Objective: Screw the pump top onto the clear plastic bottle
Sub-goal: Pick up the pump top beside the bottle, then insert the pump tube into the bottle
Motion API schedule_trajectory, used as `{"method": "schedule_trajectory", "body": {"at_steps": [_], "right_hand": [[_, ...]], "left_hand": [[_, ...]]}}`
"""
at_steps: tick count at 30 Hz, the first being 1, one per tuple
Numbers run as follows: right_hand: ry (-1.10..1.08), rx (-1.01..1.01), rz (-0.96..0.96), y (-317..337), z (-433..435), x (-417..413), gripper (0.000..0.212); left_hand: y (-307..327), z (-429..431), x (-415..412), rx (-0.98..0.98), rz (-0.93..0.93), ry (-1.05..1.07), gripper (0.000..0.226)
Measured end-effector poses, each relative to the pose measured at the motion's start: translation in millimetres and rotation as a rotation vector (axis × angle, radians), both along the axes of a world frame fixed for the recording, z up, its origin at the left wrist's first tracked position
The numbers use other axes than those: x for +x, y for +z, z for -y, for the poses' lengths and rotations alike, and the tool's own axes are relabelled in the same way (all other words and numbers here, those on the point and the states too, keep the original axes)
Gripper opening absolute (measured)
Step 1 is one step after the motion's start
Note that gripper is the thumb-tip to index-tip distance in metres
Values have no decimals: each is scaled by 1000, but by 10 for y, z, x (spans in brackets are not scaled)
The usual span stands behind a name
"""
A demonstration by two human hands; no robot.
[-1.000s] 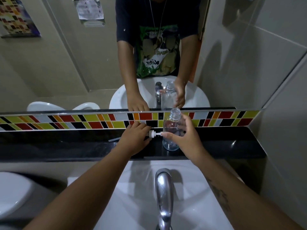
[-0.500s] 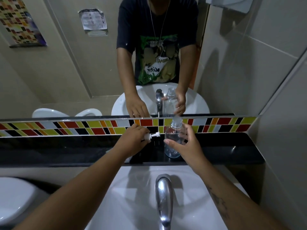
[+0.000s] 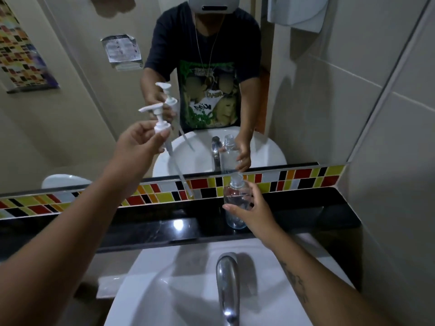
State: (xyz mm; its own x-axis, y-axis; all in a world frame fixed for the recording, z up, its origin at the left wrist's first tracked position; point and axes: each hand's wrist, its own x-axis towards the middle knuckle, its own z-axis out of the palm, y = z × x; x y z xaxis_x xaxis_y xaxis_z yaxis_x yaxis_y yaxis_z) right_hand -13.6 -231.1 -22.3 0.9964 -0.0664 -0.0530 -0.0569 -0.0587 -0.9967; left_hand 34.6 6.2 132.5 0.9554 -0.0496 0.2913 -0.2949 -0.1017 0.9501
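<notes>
My left hand holds the white pump top by its collar, raised high at the left in front of the mirror. Its long clear dip tube hangs down and to the right, ending near the coloured tile strip. The clear plastic bottle stands upright on the black ledge with its neck open. My right hand wraps around the bottle's right side. Pump and bottle are well apart.
A black stone ledge runs below a coloured tile strip and a large mirror. Below it are a white sink and a chrome tap. Tiled wall stands close at the right.
My left hand has lifted the pump top from the ledge, up and to the left, pulling its tube clear. My right hand has stayed on the bottle.
</notes>
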Motion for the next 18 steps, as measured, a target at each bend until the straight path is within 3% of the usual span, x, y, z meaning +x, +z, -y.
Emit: {"method": "schedule_trajectory", "body": {"at_steps": [2, 9, 14, 18], "right_hand": [[-4, 7, 5, -5, -2, -4, 75], [-18, 17, 5, -46, -4, 24, 77], [-16, 4, 22, -102, 11, 65, 79], [-9, 3, 45, -116, 4, 73, 76]], "left_hand": [[81, 38, -14, -88, 3, -23, 6], [217, 233, -16, -272, 1, -27, 10], [194, 350, 13, -253, -3, -27, 15], [111, 434, 48, -195, -19, -13, 35]]}}
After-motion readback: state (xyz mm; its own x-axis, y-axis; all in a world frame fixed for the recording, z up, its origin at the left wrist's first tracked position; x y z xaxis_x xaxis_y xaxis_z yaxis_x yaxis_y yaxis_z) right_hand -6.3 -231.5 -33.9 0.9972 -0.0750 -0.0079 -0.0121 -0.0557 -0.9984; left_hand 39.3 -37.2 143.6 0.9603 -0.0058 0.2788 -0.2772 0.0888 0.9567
